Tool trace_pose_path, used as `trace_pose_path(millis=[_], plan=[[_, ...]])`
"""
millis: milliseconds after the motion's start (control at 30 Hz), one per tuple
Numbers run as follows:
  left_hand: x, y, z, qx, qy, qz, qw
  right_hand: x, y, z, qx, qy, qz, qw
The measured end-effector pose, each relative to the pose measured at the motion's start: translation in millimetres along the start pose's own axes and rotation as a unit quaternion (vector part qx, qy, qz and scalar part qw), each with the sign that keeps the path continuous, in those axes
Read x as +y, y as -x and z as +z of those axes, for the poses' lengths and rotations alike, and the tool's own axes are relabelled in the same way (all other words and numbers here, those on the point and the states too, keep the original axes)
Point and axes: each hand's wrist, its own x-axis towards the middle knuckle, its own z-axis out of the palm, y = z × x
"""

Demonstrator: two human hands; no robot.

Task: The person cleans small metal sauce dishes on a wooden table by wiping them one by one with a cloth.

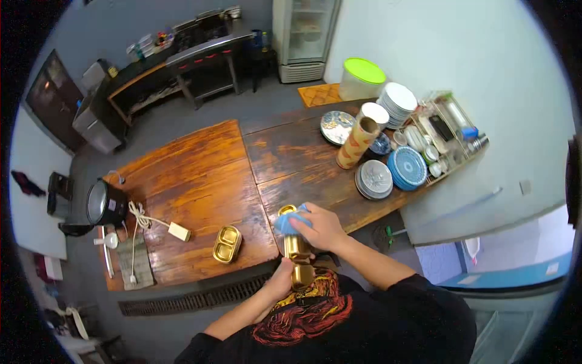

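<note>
My left hand point(280, 278) is wrapped round the lower side of a gold metal container point(296, 247), held upright near the table's front edge. My right hand point(319, 228) grips a blue cloth point(288, 223), which lies against the upper part of the gold container. Part of that container is hidden by the cloth and fingers. To the left, a gold two-compartment dish point(227, 244) rests on the wooden table point(194, 176).
Stacked plates point(374, 179), blue bowls point(407, 168) and a patterned cylinder point(357, 143) stand at the right. A dish rack point(445, 130) is beyond them. At the left are a black pot point(106, 203) and a power strip point(179, 231) with its cord.
</note>
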Motion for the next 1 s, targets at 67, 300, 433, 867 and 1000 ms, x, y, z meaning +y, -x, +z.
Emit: trace_pose_path(millis=[67, 300, 433, 867, 1000], plan=[[9, 8, 7, 0.038, -0.062, 0.111, 0.991, 3, -7, 4, -0.069, 0.05, 0.095, 0.992], [14, 27, 7, -0.005, -0.012, 0.188, 0.982, -41, 7, 3, 0.091, -0.162, 0.032, 0.982], [20, 18, 19, -0.069, 0.026, 0.243, 0.967, -57, 11, -6, 0.137, -0.115, 0.018, 0.984], [9, 15, 22, -0.088, 0.13, 0.212, 0.965, -20, 26, -26, 0.187, -0.085, -0.071, 0.976], [-9, 9, 16, -0.065, 0.136, 0.205, 0.967, -35, 25, -43, 0.224, -0.014, -0.03, 0.974]])
